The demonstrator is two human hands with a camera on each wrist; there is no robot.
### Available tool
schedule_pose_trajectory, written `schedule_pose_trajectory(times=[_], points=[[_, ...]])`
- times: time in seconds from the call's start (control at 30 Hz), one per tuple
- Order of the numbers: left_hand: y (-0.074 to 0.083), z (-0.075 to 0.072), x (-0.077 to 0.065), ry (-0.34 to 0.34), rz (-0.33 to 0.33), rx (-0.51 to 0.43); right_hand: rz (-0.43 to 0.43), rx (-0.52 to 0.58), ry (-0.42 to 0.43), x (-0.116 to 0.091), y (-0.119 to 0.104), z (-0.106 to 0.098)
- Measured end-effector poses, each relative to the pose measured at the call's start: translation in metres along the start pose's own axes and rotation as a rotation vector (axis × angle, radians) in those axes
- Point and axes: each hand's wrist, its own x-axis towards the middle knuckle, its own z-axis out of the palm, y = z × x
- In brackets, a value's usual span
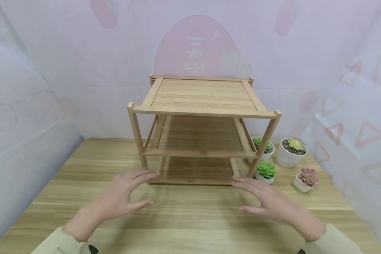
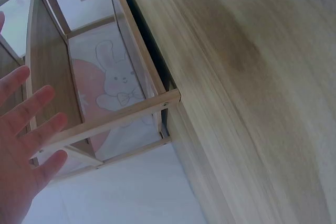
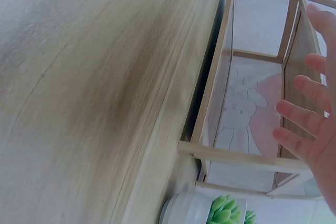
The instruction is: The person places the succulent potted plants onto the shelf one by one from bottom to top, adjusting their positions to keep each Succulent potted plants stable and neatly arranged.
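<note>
Pale wood: a three-tier, open-sided rectangular shelf unit stands upright on the light wood-grain counter, beyond both hands. It is probably stiff, light for its bulk and not slippery, though its slender joints might twist under an uneven pull. The soundest hold is likely a matched pair of points, such as the square front posts. Left hand and right hand reach forward before the lower front corners, backs uppermost, fingers spread; each grip is wide and empty.
</note>
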Motion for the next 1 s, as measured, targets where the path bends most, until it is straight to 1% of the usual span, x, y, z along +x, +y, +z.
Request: schedule_pose_trajectory(times=[0.1, 0.17, 0.4, 0.6, 0.8, 1.0], points=[[-0.005, -0.003, 0.001, 0.046, 0.022, -0.044, 0.008, -0.018, 0.008, -0.005, 0.001, -0.002], [-0.008, -0.005, 0.002, 0.076, 0.023, -0.069, 0.009, -0.028, 0.012, -0.007, 0.002, -0.003], [-0.014, -0.014, 0.002, 0.175, -0.021, -0.094, -0.001, -0.033, 0.042, -0.013, 0.006, -0.007], [-0.019, -0.02, 0.005, 0.254, -0.046, -0.115, 0.021, -0.044, 0.07, -0.02, 0.01, -0.009], [-0.026, -0.022, 0.01, 0.33, -0.058, -0.151, 0.048, -0.061, 0.114, -0.028, 0.017, -0.009], [-0.031, -0.02, 0.012, 0.38, -0.11, -0.159, 0.045, -0.024, 0.163, -0.029, 0.028, -0.013]])
